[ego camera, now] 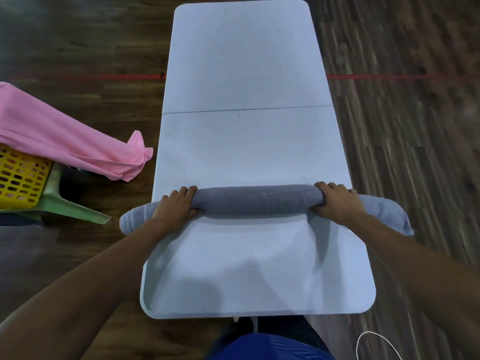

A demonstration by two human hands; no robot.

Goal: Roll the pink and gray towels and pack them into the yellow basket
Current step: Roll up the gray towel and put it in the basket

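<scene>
The gray towel (257,201) lies as a long tight roll across the white table (246,74), its two ends hanging past the table's side edges. My left hand (176,203) grips the roll near its left end. Near the right end, my right hand (337,201) grips it too. The pink towel (65,141) is unrolled and draped over the yellow basket (20,175) at the left, its corner reaching toward the table edge. Only part of the basket's perforated wall shows under the pink cloth.
The basket rests on a green plastic stool (75,209) left of the table. Dark wooden floor surrounds the table, with a red line (389,77) across it. A white cable (374,341) lies on the floor at the lower right.
</scene>
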